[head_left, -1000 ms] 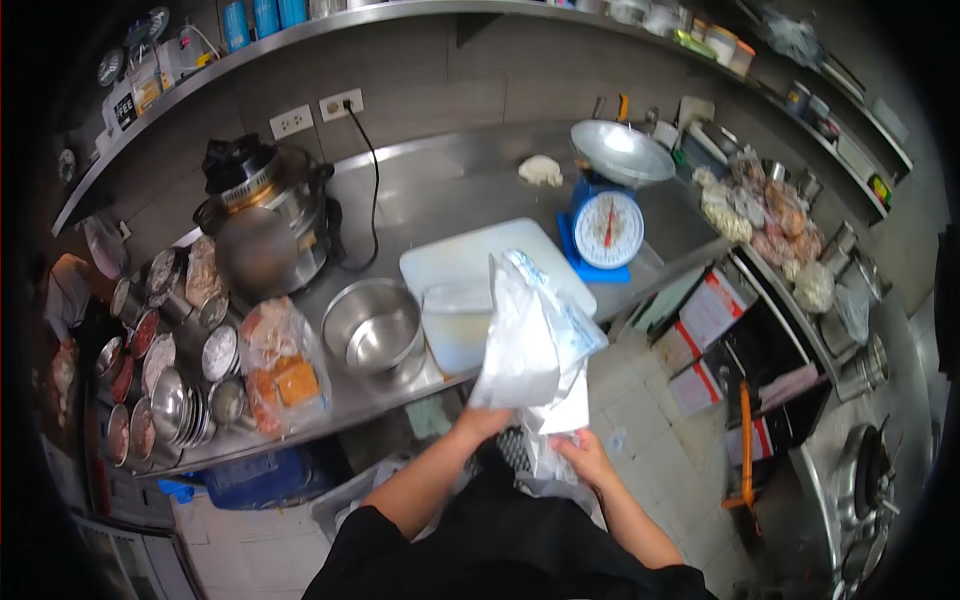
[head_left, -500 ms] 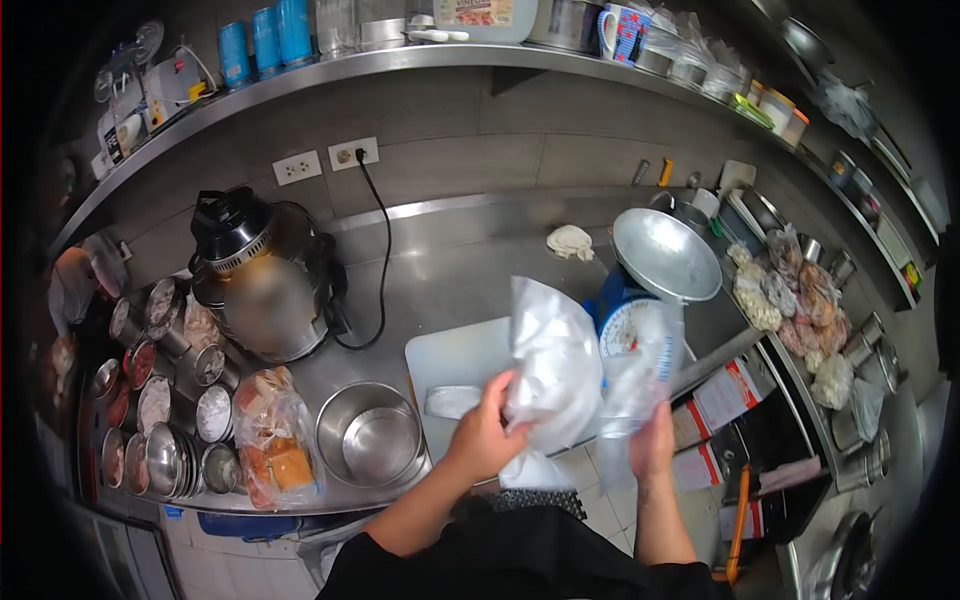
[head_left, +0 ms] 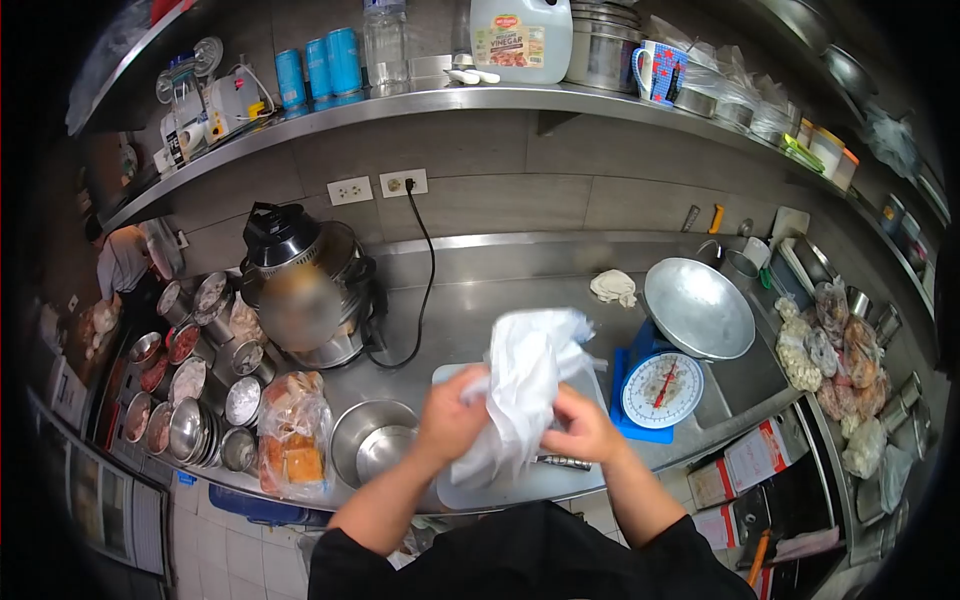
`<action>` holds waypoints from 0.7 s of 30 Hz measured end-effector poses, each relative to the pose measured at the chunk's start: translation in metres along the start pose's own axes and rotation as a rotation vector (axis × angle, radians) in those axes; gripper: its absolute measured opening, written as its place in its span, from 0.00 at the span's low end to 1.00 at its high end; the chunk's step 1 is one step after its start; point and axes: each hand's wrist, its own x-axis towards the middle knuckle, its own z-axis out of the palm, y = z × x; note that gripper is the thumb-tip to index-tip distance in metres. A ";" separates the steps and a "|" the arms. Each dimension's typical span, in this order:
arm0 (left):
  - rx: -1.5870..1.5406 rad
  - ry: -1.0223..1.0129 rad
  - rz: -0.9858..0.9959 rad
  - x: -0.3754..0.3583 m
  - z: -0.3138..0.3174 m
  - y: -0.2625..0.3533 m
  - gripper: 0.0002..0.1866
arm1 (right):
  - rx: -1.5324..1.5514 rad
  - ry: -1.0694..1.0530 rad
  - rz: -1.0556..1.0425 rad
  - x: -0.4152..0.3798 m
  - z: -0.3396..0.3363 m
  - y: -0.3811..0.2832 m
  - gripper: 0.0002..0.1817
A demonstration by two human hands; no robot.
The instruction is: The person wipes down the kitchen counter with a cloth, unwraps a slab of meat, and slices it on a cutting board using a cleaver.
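Head view, items as I read them from my station.

1. Left hand [head_left: 452, 415]: centre of frame, just below middle, fingers closed on the left side of the plastic bag [head_left: 525, 385].
2. Right hand [head_left: 585, 435]: just right of the left one, fingers pinched on the bag's lower right edge. Both forearms enter from the bottom centre, in black sleeves.
3. Plastic bag: white and crumpled, held upright between my two hands at frame centre, above the cutting board [head_left: 520, 485].
4. Cutting board: white, lying flat on the steel table [head_left: 480, 300], lower centre, mostly hidden by my hands. A dark-handled utensil [head_left: 562, 462] lies on it under the right hand; I cannot tell what kind.
5. Scale [head_left: 665, 385]: blue base, round dial, wide metal pan on top, just right of the board.
6. Metal bowl [head_left: 375, 440]: just left of the board, near the table's front edge.
7. Bag of orange food [head_left: 292, 440]: left of the bowl.
8. Small metal cups [head_left: 190, 400]: clustered at lower left, with assorted contents.
9. Cooker [head_left: 305, 290]: black-lidded, centre left, its cord running up to the wall socket [head_left: 405, 183].
10. White lump [head_left: 613, 287]: on the table behind the scale.
11. Bagged foods [head_left: 830, 350]: heaped at the right edge.
12. Shelf [head_left: 450, 100]: top of frame, carrying blue cans [head_left: 318, 68], a vinegar jug [head_left: 520, 38] and a mug [head_left: 660, 70].
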 end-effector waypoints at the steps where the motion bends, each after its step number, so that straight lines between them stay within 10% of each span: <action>1: 0.004 0.006 0.093 0.012 -0.005 0.020 0.14 | 0.327 0.073 -0.062 -0.004 -0.010 0.001 0.33; 6: 0.160 0.296 0.461 0.077 -0.042 0.093 0.14 | 0.208 0.264 -0.464 0.001 -0.080 -0.047 0.23; 9: 0.102 0.645 0.820 0.124 -0.078 0.167 0.16 | 0.336 0.448 -0.421 -0.030 -0.099 -0.040 0.19; 14: -0.040 0.650 1.431 0.254 -0.131 0.254 0.16 | 0.509 0.638 -0.138 -0.091 -0.098 0.008 0.14; 18: 0.475 1.117 1.266 0.379 -0.161 0.233 0.17 | 0.376 0.831 0.169 -0.160 -0.082 0.053 0.14; 21: 1.079 0.758 0.715 0.500 -0.202 0.147 0.24 | 0.166 1.002 0.536 -0.238 -0.065 0.106 0.12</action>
